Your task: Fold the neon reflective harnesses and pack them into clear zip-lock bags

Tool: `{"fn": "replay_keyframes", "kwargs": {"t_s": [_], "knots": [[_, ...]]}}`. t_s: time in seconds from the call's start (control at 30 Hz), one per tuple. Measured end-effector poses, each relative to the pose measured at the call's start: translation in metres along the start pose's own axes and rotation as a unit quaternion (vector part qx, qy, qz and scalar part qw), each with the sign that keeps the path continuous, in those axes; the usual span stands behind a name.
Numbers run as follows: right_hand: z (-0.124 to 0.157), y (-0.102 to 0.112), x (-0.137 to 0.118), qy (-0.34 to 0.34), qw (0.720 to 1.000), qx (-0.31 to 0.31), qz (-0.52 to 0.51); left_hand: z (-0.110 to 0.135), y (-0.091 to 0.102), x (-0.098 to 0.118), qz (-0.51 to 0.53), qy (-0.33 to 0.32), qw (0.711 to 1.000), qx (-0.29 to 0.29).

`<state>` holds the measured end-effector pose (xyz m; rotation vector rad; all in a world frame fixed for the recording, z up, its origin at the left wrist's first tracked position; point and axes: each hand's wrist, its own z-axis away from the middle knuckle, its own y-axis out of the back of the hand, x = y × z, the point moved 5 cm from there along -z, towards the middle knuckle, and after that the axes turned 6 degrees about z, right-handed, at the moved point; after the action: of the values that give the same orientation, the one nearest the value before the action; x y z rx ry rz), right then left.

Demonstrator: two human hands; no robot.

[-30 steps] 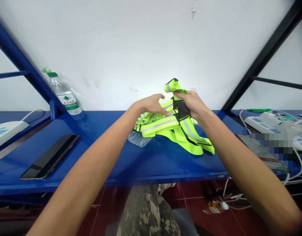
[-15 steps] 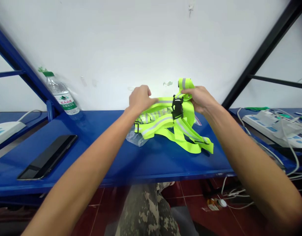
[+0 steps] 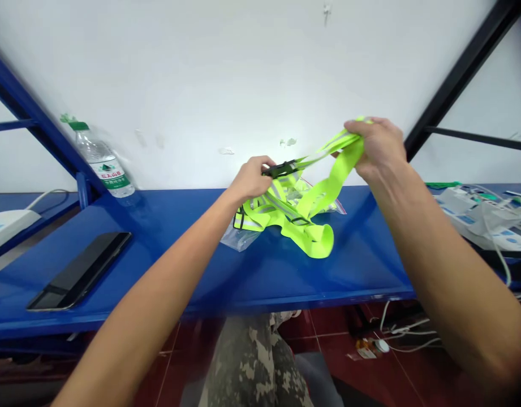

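Observation:
A neon-yellow reflective strap harness [image 3: 319, 240] with grey stripes lies partly in a heap on the blue table, over a clear plastic bag [image 3: 240, 238]. My left hand [image 3: 252, 180] is closed on the harness's black buckle [image 3: 281, 169], just above the heap. Farther right and higher, my right hand [image 3: 381, 144] grips a folded length of the strap. Between my hands that strap runs up at a slant from the buckle, and a wide loop hangs below my right hand. My right fingertips are partly hidden by the strap.
A black smartphone [image 3: 80, 271] lies at the left of the blue table [image 3: 167, 271]. Behind it a water bottle [image 3: 105, 161] leans by the blue frame. White power strips and cables [image 3: 493, 220] crowd the right side. A white wall [image 3: 226, 85] stands behind.
My right hand has moved right and up, drawing the strap out. My left hand has shifted slightly right and down and now holds the buckle, which has turned from upright to nearly level.

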<state>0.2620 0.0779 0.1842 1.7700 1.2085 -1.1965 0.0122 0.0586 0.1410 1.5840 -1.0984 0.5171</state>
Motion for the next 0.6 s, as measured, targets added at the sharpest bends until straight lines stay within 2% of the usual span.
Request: {"fn": "replay_keyframes", "kwargs": {"t_s": [0.07,0.13,0.2,0.23,0.3,0.37,0.43,0.5,0.6], "knots": [[0.002,0.018,0.019,-0.046,0.998,0.044,-0.016,-0.001,0.015,-0.015,0.022,0.036,0.999,0.027],[0.007,0.028,0.039,-0.093,0.995,0.033,0.022,0.001,0.022,-0.029,0.075,0.087,0.993,0.038],[0.016,0.031,0.052,-0.105,0.989,-0.004,0.105,0.003,0.021,-0.035,0.127,0.125,0.984,0.030],[0.022,0.028,0.053,-0.083,0.984,-0.030,0.153,0.003,0.018,-0.036,0.143,0.137,0.980,0.023],[0.036,0.011,0.049,0.009,0.967,-0.105,0.230,0.002,0.011,-0.032,0.152,0.151,0.977,0.012],[0.054,-0.015,0.041,0.112,0.933,-0.209,0.271,0.000,0.005,-0.026,0.137,0.155,0.978,0.012],[0.067,-0.037,0.040,0.163,0.887,-0.287,0.322,-0.002,0.004,-0.020,0.121,0.147,0.981,0.018],[0.066,-0.046,0.044,0.175,0.859,-0.287,0.386,-0.004,0.011,-0.014,0.097,0.124,0.987,0.027],[0.044,-0.031,0.045,0.190,0.858,-0.197,0.434,-0.005,0.033,-0.012,0.058,0.106,0.992,0.046]]}}
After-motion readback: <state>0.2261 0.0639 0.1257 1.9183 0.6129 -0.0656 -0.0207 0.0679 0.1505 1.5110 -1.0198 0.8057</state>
